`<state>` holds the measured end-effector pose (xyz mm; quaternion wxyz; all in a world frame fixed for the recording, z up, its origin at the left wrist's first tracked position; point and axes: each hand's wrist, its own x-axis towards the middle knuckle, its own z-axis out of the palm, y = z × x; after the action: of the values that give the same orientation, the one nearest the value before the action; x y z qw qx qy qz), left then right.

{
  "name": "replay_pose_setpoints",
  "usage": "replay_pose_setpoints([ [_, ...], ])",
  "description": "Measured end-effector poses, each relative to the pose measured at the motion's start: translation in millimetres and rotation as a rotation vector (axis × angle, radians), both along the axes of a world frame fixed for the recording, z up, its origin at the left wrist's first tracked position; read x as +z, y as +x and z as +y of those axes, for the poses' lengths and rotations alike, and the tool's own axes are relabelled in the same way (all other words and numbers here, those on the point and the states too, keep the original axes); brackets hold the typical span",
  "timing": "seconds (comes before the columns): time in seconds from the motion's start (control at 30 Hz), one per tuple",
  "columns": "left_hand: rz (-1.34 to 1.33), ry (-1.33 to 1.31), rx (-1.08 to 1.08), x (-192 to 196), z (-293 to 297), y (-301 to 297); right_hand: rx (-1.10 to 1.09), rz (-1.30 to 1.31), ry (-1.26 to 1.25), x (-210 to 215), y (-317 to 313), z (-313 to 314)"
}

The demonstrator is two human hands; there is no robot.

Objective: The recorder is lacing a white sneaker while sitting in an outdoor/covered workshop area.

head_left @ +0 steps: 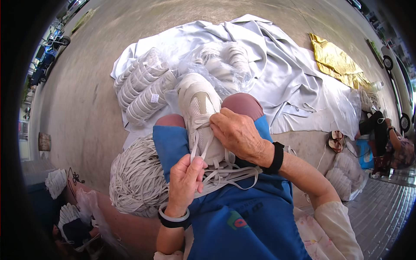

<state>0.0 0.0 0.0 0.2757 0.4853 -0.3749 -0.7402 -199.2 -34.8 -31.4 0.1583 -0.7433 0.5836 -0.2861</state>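
A cream-coloured shoe upper with mesh on its toe rests between my knees, toe pointing away from me. A pale flat shoelace runs through its front eyelets. My left hand pinches the lace near the shoe's heel end, between thumb and forefinger. At the right edge of the lacing, my right hand is closed with its fingertips against the upper; they hide the exact spot they grip. Loose laces trail over my blue apron. A big bundle of laces lies by my left thigh.
Stacked shoe uppers and more in clear plastic lie ahead on a grey sheet. A gold cloth is at far right. Another person sits right, near sandals and a plastic bag.
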Motion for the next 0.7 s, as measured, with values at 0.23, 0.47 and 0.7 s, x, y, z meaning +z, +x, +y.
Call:
replay_pose_setpoints([
  [0.23, 0.089, 0.038, 0.055, -3, -2, 20, 0.044, -0.586, 0.684, 24, -17, -17],
  [0.47, -0.111, -0.284, -0.324, 16, 19, 18, -0.068, -0.313, 0.325, 22, -20, 0],
  [0.7, -0.204, -0.728, -0.52, 20, 34, -26, 0.135, -0.768, 1.12, 40, -4, 54],
])
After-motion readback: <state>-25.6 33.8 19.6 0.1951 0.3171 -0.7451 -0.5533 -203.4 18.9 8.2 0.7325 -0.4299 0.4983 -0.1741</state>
